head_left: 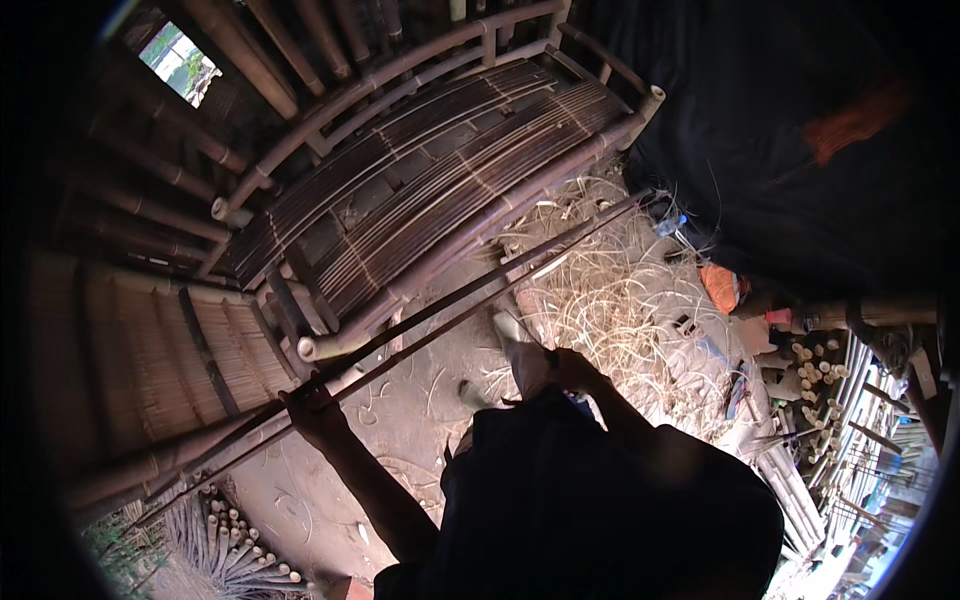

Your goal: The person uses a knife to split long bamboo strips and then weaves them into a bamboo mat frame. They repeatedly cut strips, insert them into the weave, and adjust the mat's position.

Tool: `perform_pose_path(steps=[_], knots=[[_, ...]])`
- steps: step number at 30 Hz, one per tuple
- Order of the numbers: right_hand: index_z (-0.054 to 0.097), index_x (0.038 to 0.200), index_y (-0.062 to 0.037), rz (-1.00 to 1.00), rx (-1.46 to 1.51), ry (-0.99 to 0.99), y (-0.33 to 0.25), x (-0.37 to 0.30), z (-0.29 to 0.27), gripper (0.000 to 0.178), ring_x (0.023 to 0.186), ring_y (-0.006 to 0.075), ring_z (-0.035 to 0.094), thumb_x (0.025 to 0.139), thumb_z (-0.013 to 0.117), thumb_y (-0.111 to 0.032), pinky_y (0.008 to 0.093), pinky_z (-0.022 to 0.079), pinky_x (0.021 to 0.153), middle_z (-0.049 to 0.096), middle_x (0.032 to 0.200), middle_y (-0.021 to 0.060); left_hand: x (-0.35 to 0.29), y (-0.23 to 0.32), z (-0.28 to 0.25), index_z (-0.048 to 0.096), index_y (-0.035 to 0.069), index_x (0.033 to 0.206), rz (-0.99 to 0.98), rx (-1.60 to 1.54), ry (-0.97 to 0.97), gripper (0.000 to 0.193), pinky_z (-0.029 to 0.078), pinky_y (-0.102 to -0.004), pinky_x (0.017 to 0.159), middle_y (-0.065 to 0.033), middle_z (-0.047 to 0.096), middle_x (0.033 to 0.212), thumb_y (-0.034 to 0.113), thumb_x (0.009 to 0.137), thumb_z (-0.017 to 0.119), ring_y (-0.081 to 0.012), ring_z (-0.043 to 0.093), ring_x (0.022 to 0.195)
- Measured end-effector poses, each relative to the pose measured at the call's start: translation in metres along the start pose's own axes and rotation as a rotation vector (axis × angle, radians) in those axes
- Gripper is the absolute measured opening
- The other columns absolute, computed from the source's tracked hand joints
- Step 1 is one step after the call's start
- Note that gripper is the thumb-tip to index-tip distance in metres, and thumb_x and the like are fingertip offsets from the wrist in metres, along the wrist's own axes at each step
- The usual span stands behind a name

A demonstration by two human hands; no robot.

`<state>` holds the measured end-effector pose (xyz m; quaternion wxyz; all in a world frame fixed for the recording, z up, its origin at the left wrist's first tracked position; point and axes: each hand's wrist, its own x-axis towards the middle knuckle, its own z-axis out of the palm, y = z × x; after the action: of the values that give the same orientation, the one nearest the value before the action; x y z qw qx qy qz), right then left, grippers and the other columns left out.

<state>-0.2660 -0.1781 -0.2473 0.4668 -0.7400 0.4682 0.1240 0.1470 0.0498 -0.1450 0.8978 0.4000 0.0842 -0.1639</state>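
Note:
Two long, dark bamboo strips (450,300) run slantwise across the view, from the lower left up to the pile of shavings. My left hand (312,403) is closed around them near the bench's front corner. Low by my leg, well apart from the strips, is my right hand (575,372). It looks closed, but deep shadow hides whatever may be in its fingers. My bare foot (508,328) is on the ground just beyond it.
A bamboo bench (440,190) stands beyond the strips. Pale curly shavings (610,310) cover the ground at centre right. Bundled bamboo poles lie at lower left (235,540) and at right (818,375). An orange object (720,288) and dark cloth (770,150) are at upper right.

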Motion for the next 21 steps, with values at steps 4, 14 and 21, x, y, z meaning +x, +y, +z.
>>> perform_pose_path(steps=[4,14,21], knots=[[0.056,0.126,-0.0054,-0.063,0.232,0.155,-0.035,0.09,-0.026,0.059,0.102,0.0377,0.065,0.076,0.073,-0.031,0.0459,0.052,0.086,0.066,0.108,0.0228,0.051,-0.027,-0.035,0.057,-0.001,0.11,-0.038,-0.096,-0.146,0.033,0.043,-0.0481,0.108,-0.0135,0.063,0.099,0.03,0.101,0.05,-0.0266,0.06,0.104],[0.058,0.113,-0.0028,-0.197,0.144,0.338,-0.071,0.284,-0.175,0.047,0.068,0.0298,0.068,0.081,0.07,-0.036,0.0418,0.055,0.063,0.068,0.085,0.017,0.122,-0.156,0.092,0.05,-0.001,0.128,0.06,0.021,0.258,0.04,0.046,-0.053,0.103,-0.0174,0.061,0.12,0.028,0.103,0.042,-0.0357,0.056,0.116],[0.059,0.1,0.0025,0.044,0.297,0.173,-0.064,0.349,-0.229,0.041,0.066,0.0306,0.068,0.077,0.072,-0.029,0.0428,0.055,0.057,0.067,0.079,0.019,0.172,-0.249,0.155,0.044,0.005,0.128,-0.157,0.062,0.541,0.052,0.043,-0.0631,0.099,-0.0225,0.049,0.122,0.048,0.1,0.04,-0.0382,0.055,0.112]])
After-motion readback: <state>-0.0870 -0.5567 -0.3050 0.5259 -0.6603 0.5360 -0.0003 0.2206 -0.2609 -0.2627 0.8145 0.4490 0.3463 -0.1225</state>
